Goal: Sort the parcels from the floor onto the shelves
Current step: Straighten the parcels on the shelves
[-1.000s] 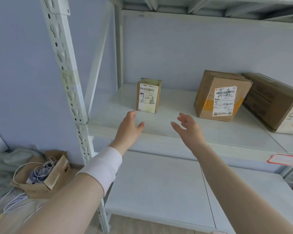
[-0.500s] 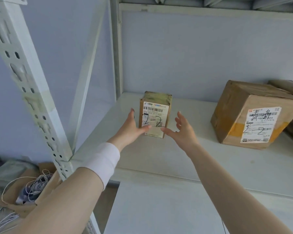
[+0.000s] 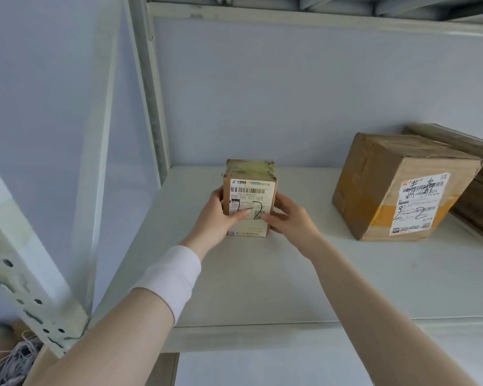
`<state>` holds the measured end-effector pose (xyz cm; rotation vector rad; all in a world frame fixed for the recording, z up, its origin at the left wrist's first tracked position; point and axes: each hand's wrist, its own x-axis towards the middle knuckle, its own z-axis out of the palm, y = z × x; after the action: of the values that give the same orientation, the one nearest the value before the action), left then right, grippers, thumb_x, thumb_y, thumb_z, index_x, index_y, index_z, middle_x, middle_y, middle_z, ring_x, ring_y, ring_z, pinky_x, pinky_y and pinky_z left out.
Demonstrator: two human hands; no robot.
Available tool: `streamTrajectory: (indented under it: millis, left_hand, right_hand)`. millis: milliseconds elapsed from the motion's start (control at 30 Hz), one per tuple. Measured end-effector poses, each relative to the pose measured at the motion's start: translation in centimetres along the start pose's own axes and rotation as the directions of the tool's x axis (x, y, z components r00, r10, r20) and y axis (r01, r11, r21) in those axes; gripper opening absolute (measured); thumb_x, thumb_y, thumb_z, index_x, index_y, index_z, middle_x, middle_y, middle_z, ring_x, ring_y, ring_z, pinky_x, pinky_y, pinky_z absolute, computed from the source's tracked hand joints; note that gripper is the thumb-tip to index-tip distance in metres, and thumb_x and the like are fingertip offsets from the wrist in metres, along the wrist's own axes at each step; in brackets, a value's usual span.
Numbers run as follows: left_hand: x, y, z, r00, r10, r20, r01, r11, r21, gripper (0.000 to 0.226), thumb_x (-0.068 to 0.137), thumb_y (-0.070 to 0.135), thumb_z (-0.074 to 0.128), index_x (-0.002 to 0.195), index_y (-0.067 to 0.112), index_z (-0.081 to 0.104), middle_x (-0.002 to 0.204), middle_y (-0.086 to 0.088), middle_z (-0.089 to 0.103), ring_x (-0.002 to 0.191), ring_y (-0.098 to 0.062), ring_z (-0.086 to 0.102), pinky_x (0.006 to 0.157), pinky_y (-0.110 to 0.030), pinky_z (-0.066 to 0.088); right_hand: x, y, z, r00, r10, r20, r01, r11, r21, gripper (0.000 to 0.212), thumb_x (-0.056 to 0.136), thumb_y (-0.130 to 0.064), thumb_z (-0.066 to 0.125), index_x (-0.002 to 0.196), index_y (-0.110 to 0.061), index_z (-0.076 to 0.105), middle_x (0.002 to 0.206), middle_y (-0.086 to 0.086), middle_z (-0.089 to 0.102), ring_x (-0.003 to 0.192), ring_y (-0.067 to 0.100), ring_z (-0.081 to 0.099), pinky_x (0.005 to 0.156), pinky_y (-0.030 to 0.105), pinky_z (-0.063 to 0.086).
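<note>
The fingers of the left hand (image 3: 215, 218) are closed round the left side of a small parcel (image 3: 250, 190), the thumb laid flat across the lower part of its white label (image 3: 251, 203), over the first of the handwritten marks. The fingers of the right hand (image 3: 289, 218) clasp the opposite side, thumb pointing inward along the front face until it nearly meets the left thumb. So both hands have hold of the same box, which stands upright between them with its base on or just at the white shelf (image 3: 262, 280); whether it is lifted clear cannot be told. The parcel's top is wrapped in shiny greenish tape.

Behind the left hand a white wristband (image 3: 169, 277) circles the forearm; the right forearm is bare.

Out to the right of the right fingers, well apart from them, a larger cardboard box (image 3: 374, 185) sits on the same shelf, tilted slightly, with a label marked "2-2" facing forward. Touching its far side is another brown box (image 3: 477, 176), partly cut off by the frame edge.

To the left of the left fingers rises the rack's back post (image 3: 151, 107), and nearer the camera a perforated upright (image 3: 25, 288). Below that, a tangle of white cables (image 3: 9, 363) lies on the floor.
</note>
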<state>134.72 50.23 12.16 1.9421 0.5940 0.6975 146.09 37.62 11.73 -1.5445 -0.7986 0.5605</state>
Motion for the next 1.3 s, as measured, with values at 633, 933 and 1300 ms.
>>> streamTrajectory:
  millis: [633,933,1300]
  left_hand:
    - [2.3,-0.4,0.6,0.999,-0.026,-0.024,0.027,0.999,0.024,0.064,0.082,0.019,0.07,0.135,0.011,0.036,0.133,0.0,0.054,0.105,-0.007,0.05,0.084,-0.017,0.035]
    - [2.5,-0.8,0.6,0.999,-0.049,-0.025,0.049,0.999,0.02,0.072,0.081,0.023,0.071,0.14,0.011,0.03,0.136,0.001,0.051,0.122,-0.014,0.049,0.09,-0.018,0.036]
    - [2.0,-2.8,0.0,0.994,-0.104,-0.012,0.105,0.988,0.109,0.087,0.079,0.027,0.073,0.148,0.011,0.021,0.151,-0.005,0.033,0.138,-0.021,0.033,0.112,-0.035,0.031]
  right_hand:
    - [3.0,0.7,-0.9,0.998,0.019,0.064,-0.022,0.999,0.048,0.061,0.088,0.001,0.059,0.143,-0.013,0.037,0.128,-0.001,0.055,0.107,0.014,0.058,0.066,0.012,0.053]
    - [3.6,1.1,-1.0,0.998,0.009,0.065,-0.01,1.0,0.021,0.061,0.089,-0.001,0.059,0.143,-0.014,0.036,0.131,0.0,0.054,0.115,0.016,0.056,0.081,0.018,0.055]
    - [2.7,1.7,-0.4,0.997,0.052,-0.064,-0.064,0.979,-0.194,0.077,0.078,-0.015,0.074,0.144,-0.013,0.035,0.14,0.001,0.049,0.125,0.018,0.051,0.104,0.04,0.044]
